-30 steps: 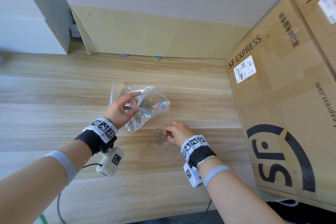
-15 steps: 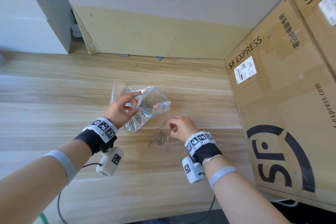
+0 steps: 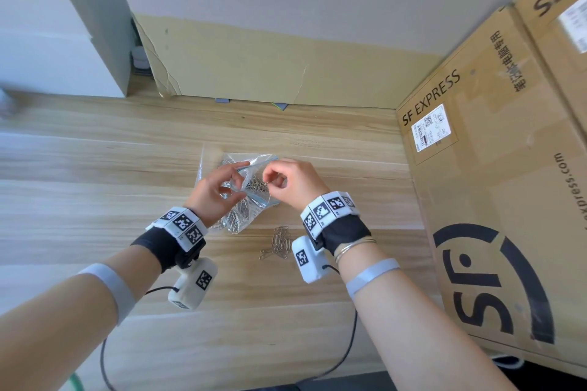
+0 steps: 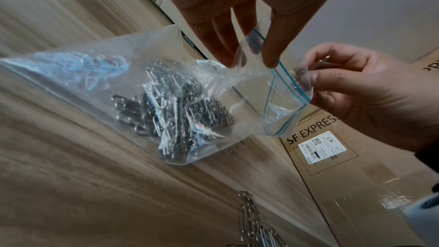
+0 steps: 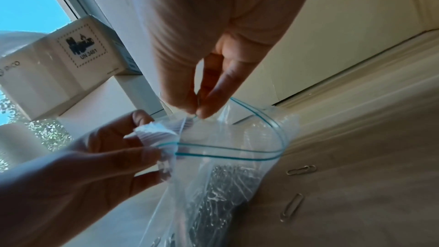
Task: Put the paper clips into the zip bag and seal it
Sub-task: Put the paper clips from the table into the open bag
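Left hand [image 3: 213,192] pinches one lip of the zip bag [image 3: 236,216], thumb on the near side and fingers behind, holding the mouth open; the blue zip line [image 4: 288,77] runs in a loop around the opening. The bag's lower part rests on the wooden counter [image 3: 95,187], and a dense heap of paper clips [image 4: 175,112] sits inside it, near the bottom.

Right hand [image 3: 290,182] is raised just beside the bag's mouth, fingers curled, thumb and forefinger pinched together. From the right wrist view a thin bit of wire shows at the fingertips [image 5: 202,112], right at the bag's rim; it looks like a clip, though too small to be sure of.

A small pile of loose clips [image 3: 279,243] lies on the counter nearer the person, just below the bag and beside the right wrist. Two single clips [image 5: 301,170] lie apart on the wood near the bag's side.

Large cardboard boxes [image 3: 495,200] printed SF EXPRESS stand along the right edge of the counter. A white carton [image 5: 59,67] sits on the window ledge to the left. Both wrists carry marker-tagged bands and cabled cameras.
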Demonstrator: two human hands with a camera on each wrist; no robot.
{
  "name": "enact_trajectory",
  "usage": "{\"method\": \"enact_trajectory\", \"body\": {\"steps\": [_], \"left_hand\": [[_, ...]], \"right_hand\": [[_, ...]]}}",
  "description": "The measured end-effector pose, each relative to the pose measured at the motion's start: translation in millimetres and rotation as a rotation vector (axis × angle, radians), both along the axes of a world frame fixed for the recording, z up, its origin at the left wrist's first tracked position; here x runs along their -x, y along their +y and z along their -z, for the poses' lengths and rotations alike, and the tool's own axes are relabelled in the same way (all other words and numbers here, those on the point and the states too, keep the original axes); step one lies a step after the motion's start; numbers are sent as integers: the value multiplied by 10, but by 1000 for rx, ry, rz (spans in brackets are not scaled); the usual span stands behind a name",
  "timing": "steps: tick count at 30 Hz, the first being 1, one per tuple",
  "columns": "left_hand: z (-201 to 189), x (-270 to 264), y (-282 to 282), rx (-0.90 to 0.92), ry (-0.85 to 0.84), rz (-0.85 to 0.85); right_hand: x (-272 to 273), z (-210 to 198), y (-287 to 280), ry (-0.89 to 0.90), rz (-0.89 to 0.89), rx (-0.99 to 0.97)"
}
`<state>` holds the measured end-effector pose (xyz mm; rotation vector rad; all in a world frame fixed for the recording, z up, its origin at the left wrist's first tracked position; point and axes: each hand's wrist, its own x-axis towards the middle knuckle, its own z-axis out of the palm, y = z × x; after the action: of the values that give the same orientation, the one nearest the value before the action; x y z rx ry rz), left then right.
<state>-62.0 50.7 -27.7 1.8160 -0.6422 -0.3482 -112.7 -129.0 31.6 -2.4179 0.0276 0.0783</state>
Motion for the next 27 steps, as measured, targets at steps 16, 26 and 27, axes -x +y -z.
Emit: {"method": "enact_trajectory", "body": {"steps": [16,26,27], "left_hand": [[12,-62,119,12,18,-17],[-5,-25,62,11,-22,-40],[-5,-21,56,6,-25,-42]], "right_hand": [[434,549,-132,407,-16,175],[669,731,-268,456,-360,265],[680,741,-270,447,-371,275]]}}
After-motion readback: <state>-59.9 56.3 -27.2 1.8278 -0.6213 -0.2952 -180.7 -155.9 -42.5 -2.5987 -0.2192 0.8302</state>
